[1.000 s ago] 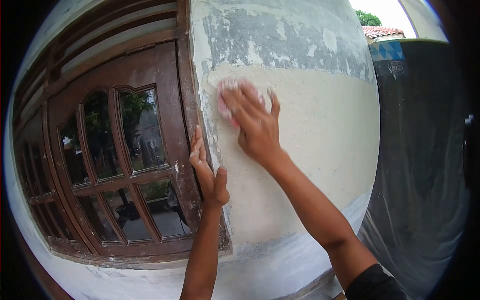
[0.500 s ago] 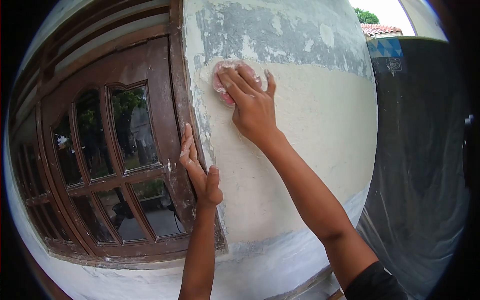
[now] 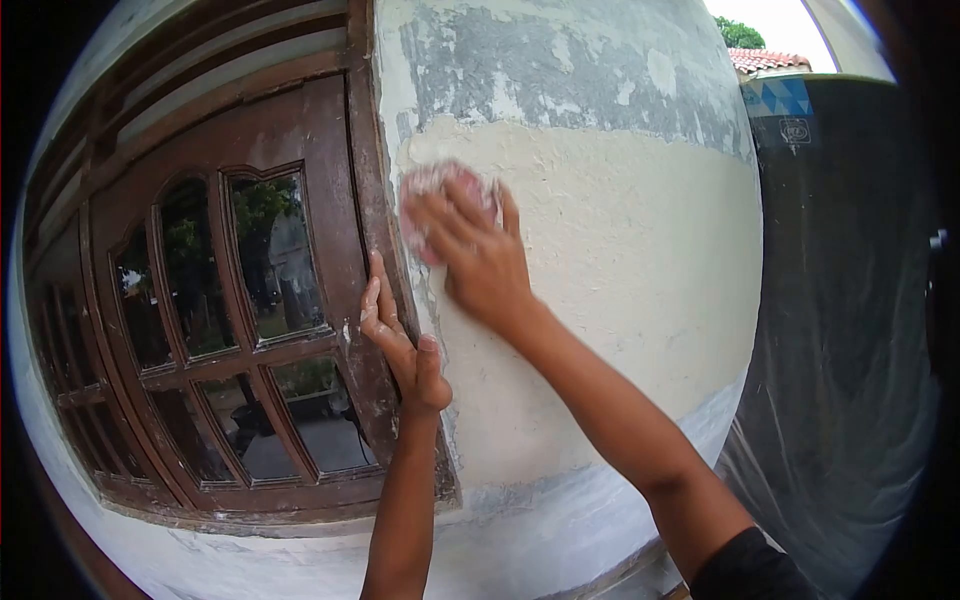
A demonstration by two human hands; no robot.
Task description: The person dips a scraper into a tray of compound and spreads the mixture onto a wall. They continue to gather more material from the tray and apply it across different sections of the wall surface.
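My right hand (image 3: 480,255) is closed on a soft pink wad (image 3: 412,190) smeared with white paste, blurred by motion. It presses the wad to the cream-coated part of the wall (image 3: 610,270), close to the window's edge. Below and to the left, my left hand (image 3: 405,345) rests with straight fingers along the brown wooden frame (image 3: 390,265), thumb pointing up. White smears mark its fingers. Above the cream coat lies a band of patchy grey wall (image 3: 570,70).
The brown wooden window (image 3: 335,200) with several glass panes fills the left side. A dark plastic sheet (image 3: 840,300) hangs to the right of the wall. A tiled roof (image 3: 770,60) shows at the upper right, and a ledge (image 3: 635,575) sits at the bottom.
My right hand has moved down and left with the pink wad, toward the wooden frame. My left hand has stayed on the frame.
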